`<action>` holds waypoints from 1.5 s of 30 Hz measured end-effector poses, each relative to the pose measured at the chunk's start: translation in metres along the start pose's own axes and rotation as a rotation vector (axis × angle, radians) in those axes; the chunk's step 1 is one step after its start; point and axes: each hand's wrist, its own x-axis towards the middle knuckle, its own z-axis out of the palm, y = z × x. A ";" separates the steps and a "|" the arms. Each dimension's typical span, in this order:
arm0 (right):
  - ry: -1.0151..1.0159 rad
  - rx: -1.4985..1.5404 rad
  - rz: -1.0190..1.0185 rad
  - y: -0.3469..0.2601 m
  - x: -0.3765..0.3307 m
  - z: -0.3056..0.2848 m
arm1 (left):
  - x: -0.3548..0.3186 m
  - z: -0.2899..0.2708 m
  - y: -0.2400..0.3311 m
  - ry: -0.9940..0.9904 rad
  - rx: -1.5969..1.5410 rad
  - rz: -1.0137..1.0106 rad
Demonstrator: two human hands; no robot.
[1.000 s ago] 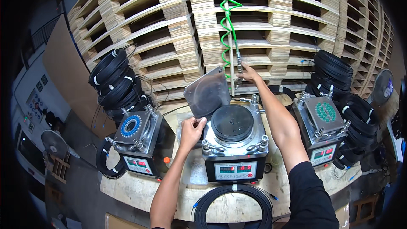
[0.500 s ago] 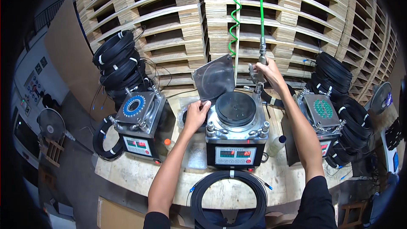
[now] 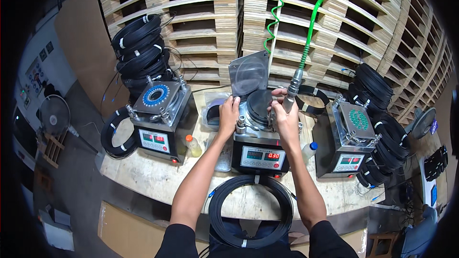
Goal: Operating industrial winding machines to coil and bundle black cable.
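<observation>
Nozzle on the green hose, gripped in my right hand, has come down to the black disc at frame centre, my left hand now holding the machine's rim.

You've got bright, even overhead light around your fingers, sharp there; edges bend and go black
</observation>
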 end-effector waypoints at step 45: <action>0.142 0.229 -0.240 -0.016 0.059 -0.008 | -0.001 0.000 -0.008 0.012 -0.059 0.016</action>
